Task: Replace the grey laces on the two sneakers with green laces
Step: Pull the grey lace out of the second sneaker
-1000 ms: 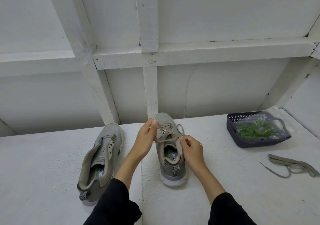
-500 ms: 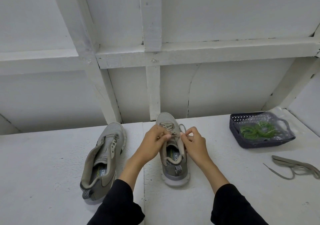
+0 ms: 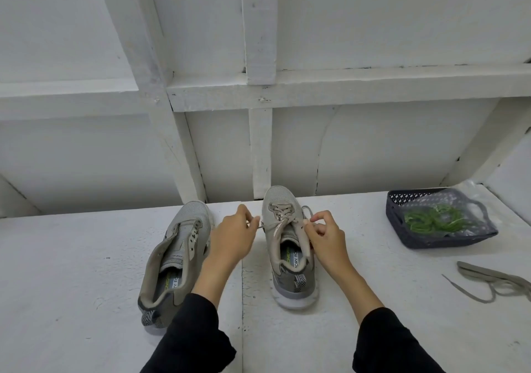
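Two grey sneakers stand on the white surface, toes pointing away from me. The right sneaker (image 3: 287, 246) still carries its grey lace (image 3: 283, 214) through the front eyelets. My left hand (image 3: 232, 237) pinches one lace end just left of that shoe. My right hand (image 3: 323, 237) pinches the other strand at the shoe's right eyelets. The left sneaker (image 3: 175, 257) has no lace, and its tongue is loose. Green laces (image 3: 431, 221) lie in a dark basket (image 3: 402, 229) at the right.
A loose grey lace (image 3: 494, 282) lies on the surface at the right, near the frame edge. A white panelled wall with beams rises directly behind the shoes. Bare white surface (image 3: 71, 272) stretches to the left of the left sneaker.
Both hands first closed in over the laced shoe's eyelets, then drew apart to its sides with the lace strands. The camera shifted slightly.
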A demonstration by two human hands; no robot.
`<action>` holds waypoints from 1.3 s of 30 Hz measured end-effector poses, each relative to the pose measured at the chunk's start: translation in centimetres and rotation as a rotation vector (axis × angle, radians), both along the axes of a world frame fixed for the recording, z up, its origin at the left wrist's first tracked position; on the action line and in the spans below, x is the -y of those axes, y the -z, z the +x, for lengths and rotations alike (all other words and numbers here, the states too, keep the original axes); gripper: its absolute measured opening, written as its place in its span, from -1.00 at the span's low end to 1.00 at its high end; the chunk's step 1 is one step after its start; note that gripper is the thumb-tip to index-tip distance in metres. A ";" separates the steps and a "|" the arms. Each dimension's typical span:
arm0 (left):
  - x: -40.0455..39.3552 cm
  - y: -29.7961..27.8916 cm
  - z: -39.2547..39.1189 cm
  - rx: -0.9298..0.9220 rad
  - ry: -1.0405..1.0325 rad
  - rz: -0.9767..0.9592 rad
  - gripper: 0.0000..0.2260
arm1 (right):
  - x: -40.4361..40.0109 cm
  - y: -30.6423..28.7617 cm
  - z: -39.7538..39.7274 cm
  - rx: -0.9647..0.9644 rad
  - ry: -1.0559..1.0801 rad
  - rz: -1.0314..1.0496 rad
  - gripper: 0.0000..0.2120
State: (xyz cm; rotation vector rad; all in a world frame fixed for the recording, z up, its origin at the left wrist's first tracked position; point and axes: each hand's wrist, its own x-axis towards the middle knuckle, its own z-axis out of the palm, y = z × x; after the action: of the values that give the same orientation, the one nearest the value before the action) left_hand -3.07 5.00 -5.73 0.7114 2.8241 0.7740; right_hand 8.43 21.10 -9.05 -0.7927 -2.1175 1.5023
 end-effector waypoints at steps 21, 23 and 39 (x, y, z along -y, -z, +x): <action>-3.2 1.1 3.9 -0.190 -0.009 0.173 -0.80 | 1.3 -2.0 -1.3 0.139 -0.006 0.674 -0.89; -2.7 1.4 3.9 -0.161 -0.077 0.242 -0.80 | 1.2 -2.2 -1.2 0.157 0.023 0.659 -0.88; -0.8 3.0 2.0 0.536 -0.237 0.788 -0.92 | 2.2 -2.8 -1.6 0.057 -0.222 0.716 -0.70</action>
State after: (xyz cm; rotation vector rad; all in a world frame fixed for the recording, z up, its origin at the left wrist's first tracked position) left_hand -1.08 5.82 -8.76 0.1681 2.0871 1.8321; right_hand 6.85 18.90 -6.21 -0.3432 -2.5902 0.6969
